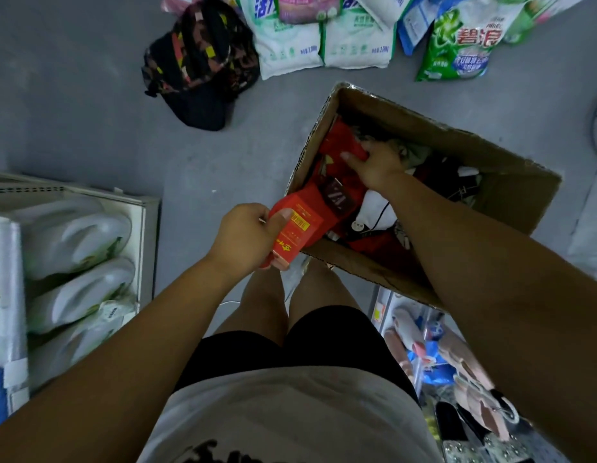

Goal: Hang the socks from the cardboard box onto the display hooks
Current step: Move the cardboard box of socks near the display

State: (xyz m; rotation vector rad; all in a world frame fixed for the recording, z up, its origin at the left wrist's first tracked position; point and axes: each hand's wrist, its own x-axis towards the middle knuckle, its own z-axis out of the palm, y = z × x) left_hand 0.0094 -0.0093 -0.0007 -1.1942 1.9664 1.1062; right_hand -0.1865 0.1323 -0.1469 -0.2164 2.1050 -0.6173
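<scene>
An open cardboard box [510, 155] stands on the grey floor, filled with red, black and white sock packs. My left hand [243, 235] grips a pack of red socks with a red card label [300, 225] at the box's near-left edge. My right hand [377, 162] reaches into the box and its fingers curl round another red sock pack [343, 142]. No display hooks are in view.
A dark patterned backpack [200, 61] lies on the floor at the upper left of the box. Detergent bags [357, 38] lie along the top. A white shelf with bags [76, 262] is at left. Shoes and goods [457, 379] sit at lower right.
</scene>
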